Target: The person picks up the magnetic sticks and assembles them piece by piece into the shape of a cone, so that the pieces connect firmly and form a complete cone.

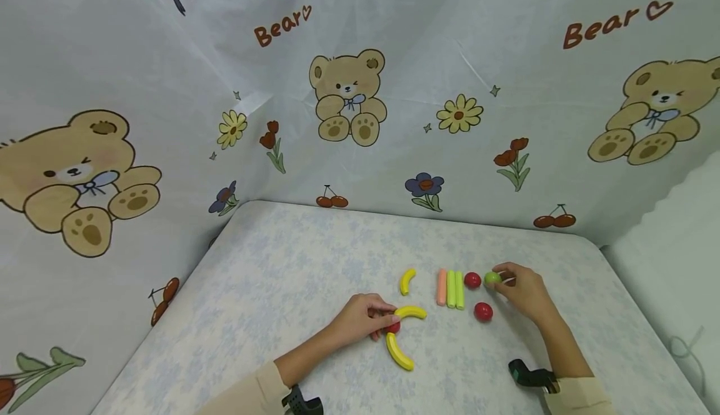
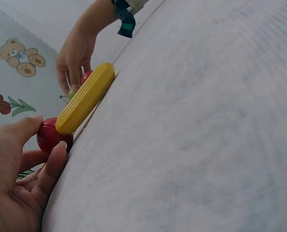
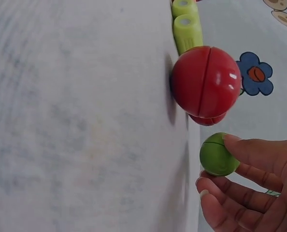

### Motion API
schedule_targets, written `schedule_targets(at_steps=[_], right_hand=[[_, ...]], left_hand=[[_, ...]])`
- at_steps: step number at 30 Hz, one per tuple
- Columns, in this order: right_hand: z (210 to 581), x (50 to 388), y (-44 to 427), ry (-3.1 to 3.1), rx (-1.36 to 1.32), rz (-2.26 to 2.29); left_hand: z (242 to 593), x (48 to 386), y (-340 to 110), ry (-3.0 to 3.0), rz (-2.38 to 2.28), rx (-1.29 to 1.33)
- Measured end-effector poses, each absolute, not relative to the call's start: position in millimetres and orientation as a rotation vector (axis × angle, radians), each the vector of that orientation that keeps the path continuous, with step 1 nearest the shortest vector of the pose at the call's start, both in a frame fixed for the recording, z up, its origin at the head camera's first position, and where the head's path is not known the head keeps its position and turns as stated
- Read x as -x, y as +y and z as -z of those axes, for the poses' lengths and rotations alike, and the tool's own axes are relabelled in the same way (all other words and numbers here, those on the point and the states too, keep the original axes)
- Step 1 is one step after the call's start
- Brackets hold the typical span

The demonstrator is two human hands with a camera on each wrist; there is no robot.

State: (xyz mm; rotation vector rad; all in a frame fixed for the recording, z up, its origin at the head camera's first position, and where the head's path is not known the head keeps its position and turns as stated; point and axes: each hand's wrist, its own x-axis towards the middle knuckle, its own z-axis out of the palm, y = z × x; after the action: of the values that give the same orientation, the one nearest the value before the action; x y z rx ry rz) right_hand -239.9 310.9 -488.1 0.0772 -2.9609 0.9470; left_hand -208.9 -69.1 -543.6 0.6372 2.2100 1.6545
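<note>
My left hand [image 1: 364, 319] pinches a small red ball [image 2: 48, 136] between thumb and fingertip, low at the table. One yellow curved piece [image 1: 411, 312], ribbed and banana-like, touches that ball at its upper right. Another yellow curved piece [image 1: 399, 352] lies just below it. Farther right, my right hand [image 1: 523, 287] holds a small green ball [image 3: 219, 154] between thumb and fingers. Beside the green ball is a red ball [image 1: 472, 280], and a glossy seamed red ball [image 3: 206, 82] lies nearer to me.
A third yellow curved piece [image 1: 407, 282] lies behind the left hand. One pink stick [image 1: 441, 287] and two light green sticks [image 1: 455, 290] stand side by side between the hands. A printed bear cloth [image 1: 349, 171] rises behind the pale table [image 1: 270, 259].
</note>
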Motion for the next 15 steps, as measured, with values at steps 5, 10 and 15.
schedule_targets(at_steps=[5, 10, 15], right_hand=[[483.8, 235.7, 310.8, -2.916, -0.095, -0.939], [472.7, 230.7, 301.9, -2.875, -0.148, -0.939], [461.0, 226.2, 288.2, -2.841, -0.190, -0.938]], left_hand=[[543.1, 207.4, -68.7, 2.193, -1.670, -0.625], [543.0, 206.5, -68.6, 2.189, -1.669, -0.618], [541.4, 207.3, -68.6, 2.208, -1.665, -0.629]])
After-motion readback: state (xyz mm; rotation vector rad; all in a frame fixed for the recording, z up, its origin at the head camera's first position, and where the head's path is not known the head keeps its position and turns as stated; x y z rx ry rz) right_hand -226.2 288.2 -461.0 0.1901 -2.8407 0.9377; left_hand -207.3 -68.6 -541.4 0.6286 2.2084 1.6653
